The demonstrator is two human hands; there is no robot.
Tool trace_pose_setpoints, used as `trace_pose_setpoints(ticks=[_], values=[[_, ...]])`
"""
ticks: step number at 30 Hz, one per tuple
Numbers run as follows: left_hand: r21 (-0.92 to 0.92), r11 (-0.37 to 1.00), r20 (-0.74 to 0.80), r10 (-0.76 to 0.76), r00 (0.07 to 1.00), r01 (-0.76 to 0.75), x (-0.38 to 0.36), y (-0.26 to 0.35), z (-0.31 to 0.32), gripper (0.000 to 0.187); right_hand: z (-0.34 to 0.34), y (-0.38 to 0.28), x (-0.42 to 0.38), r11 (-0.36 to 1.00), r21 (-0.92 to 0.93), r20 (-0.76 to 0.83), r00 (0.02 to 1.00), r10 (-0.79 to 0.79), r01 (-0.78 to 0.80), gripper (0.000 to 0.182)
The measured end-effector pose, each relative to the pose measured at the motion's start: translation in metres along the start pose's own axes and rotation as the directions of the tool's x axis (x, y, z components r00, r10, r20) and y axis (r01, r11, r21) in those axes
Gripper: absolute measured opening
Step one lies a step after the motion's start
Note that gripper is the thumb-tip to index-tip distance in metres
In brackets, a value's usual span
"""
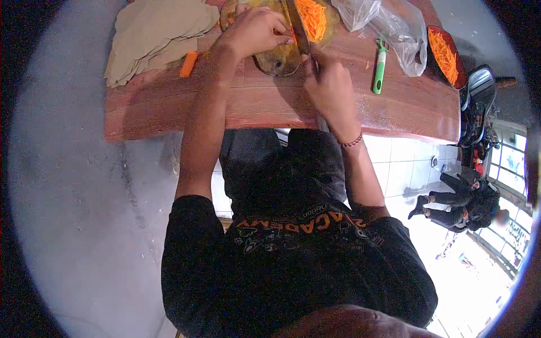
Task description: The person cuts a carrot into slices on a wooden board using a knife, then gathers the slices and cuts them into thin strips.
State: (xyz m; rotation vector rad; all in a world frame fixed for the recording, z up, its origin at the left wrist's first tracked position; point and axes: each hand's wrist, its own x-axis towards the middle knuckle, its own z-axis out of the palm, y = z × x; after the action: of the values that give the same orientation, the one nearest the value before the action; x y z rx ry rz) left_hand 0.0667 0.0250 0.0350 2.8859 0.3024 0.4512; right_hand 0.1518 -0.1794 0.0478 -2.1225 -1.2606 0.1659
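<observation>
My right hand [331, 84] grips the handle of a knife [297, 28], its dark blade pointing away from me over a worn cutting board [278, 63]. Just left of the blade is my left hand [258, 31], fingers bent and drawn together over the board. A bit of orange shows near its fingertips, but what they hold is mostly hidden. Shredded carrot [313, 21] is heaped on the board to the right of the blade. A short carrot piece [189, 63] lies on the wooden table [270, 101], left of my left forearm.
Flat brownish sheets [160, 31] overlap at the table's left. To the right are a green-handled peeler [380, 67], a clear plastic bag [403, 34] and a dark dish [461, 78] of carrot shreds. Beyond the table's right end, a person [470, 200] sits near windows.
</observation>
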Motion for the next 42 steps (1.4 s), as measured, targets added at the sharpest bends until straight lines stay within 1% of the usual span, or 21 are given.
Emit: trace_pose_setpoints(ticks=[1, 3, 7, 9, 10, 12, 15, 16, 18, 19, 21, 22, 24, 27, 31, 33, 34, 36, 37, 39, 42], values=[[-0.001, 1.0, 0.0, 0.001, 1.0, -0.001, 0.0, 0.001, 0.0, 0.023, 0.0, -0.002, 0.001, 1.0, -0.001, 0.0, 1.0, 0.001, -0.001, 0.026], [0.075, 0.997, -0.023, 0.01, 1.0, -0.008, -0.001, 0.003, -0.001, 0.026, -0.002, -0.006, 0.006, 1.0, -0.007, 0.065, 0.998, -0.023, 0.024, 0.025], [0.023, 1.0, 0.01, 0.011, 1.0, -0.012, 0.0, 0.006, -0.008, 0.029, -0.005, -0.011, 0.011, 1.0, -0.008, 0.028, 0.999, -0.029, 0.03, 0.025], [-0.069, 0.989, 0.07, -0.127, 0.989, 0.132, 0.001, 0.012, -0.008, 0.028, -0.003, -0.002, 0.014, 0.999, 0.018, -0.004, 0.999, -0.051, 0.051, 0.023], [-0.072, 0.989, 0.07, -0.125, 0.99, 0.13, 0.001, 0.009, -0.005, 0.028, -0.001, 0.002, 0.018, 0.999, 0.015, -0.004, 0.999, -0.049, 0.049, 0.023], [-0.095, 0.995, -0.031, 0.014, 0.999, -0.017, 0.0, 0.001, -0.001, 0.027, 0.004, 0.007, 0.029, 0.996, 0.076, -0.003, 0.999, -0.053, 0.053, 0.024], [-0.176, 0.982, 0.041, -0.06, 0.997, 0.067, -0.001, 0.0, -0.003, 0.026, 0.004, 0.006, 0.033, 0.994, 0.105, -0.05, 0.998, -0.023, 0.028, 0.026], [-0.177, 0.982, 0.04, -0.06, 0.997, 0.066, -0.001, -0.006, 0.001, 0.026, 0.001, 0.004, 0.032, 0.994, 0.104, -0.05, 0.998, -0.023, 0.028, 0.026], [-0.244, 0.969, 0.012, 0.053, 0.999, -0.048, -0.001, -0.011, 0.004, 0.027, -0.005, 0.001, 0.024, 0.99, 0.143, -0.049, 0.999, -0.006, 0.013, 0.027], [-0.247, 0.968, 0.012, 0.053, 0.999, -0.049, -0.002, -0.007, 0.002, 0.027, -0.006, 0.0, 0.021, 0.99, 0.141, -0.048, 0.999, -0.004, 0.011, 0.027], [-0.204, 0.976, 0.048, -0.062, 0.997, 0.07, -0.005, 0.002, -0.004, 0.028, -0.007, 0.0, 0.016, 0.99, 0.138, -0.007, 1.0, 0.008, -0.007, 0.028], [-0.205, 0.976, 0.05, -0.062, 0.997, 0.071, -0.004, 0.0, -0.002, 0.028, -0.006, 0.0, 0.014, 0.99, 0.138, -0.006, 1.0, 0.009, -0.008, 0.028], [-0.16, 0.986, 0.039, 0.048, 0.998, -0.041, -0.003, -0.006, -0.001, 0.029, -0.004, -0.001, 0.012, 0.988, 0.153, -0.009, 0.999, 0.041, -0.039, 0.029], [-0.122, 0.992, 0.055, 0.039, 0.998, -0.032, -0.003, -0.005, -0.002, 0.028, -0.002, 0.001, 0.008, 0.991, 0.133, -0.027, 1.0, -0.009, 0.012, 0.028], [-0.106, 0.994, 0.06, 0.023, 0.998, -0.016, -0.005, -0.003, -0.001, 0.026, 0.002, 0.0, 0.007, 0.997, 0.078, -0.044, 0.999, 0.002, 0.001, 0.026], [-0.096, 0.99, 0.007, 0.107, 0.994, -0.106, -0.003, -0.008, 0.004, 0.024, 0.002, -0.001, 0.007, 0.998, 0.056, 0.006, 1.0, -0.031, 0.03, 0.025], [-0.096, 0.99, 0.007, 0.107, 0.994, -0.106, -0.003, -0.008, 0.003, 0.024, 0.005, 0.001, 0.006, 0.998, 0.056, 0.006, 1.0, -0.031, 0.03, 0.025], [-0.131, 0.983, 0.012, 0.128, 0.992, -0.125, -0.003, -0.007, 0.001, 0.024, 0.013, 0.008, 0.006, 0.997, -0.044, -0.003, 0.998, -0.063, 0.063, 0.022], [-0.13, 0.984, 0.012, 0.128, 0.992, -0.126, -0.002, -0.008, 0.002, 0.024, 0.014, 0.009, 0.009, 0.997, -0.044, -0.003, 0.998, -0.064, 0.064, 0.022], [-0.217, 0.975, 0.088, 0.079, 0.993, -0.059, -0.002, -0.01, 0.005, 0.026, 0.014, 0.005, 0.015, 0.997, -0.017, -0.027, 0.997, -0.078, 0.078, 0.023], [-0.151, 0.988, 0.084, 0.04, 0.996, -0.027, -0.003, -0.007, 0.004, 0.029, 0.0, -0.007, 0.018, 0.998, 0.034, 0.016, 0.999, -0.043, 0.043, 0.029]])
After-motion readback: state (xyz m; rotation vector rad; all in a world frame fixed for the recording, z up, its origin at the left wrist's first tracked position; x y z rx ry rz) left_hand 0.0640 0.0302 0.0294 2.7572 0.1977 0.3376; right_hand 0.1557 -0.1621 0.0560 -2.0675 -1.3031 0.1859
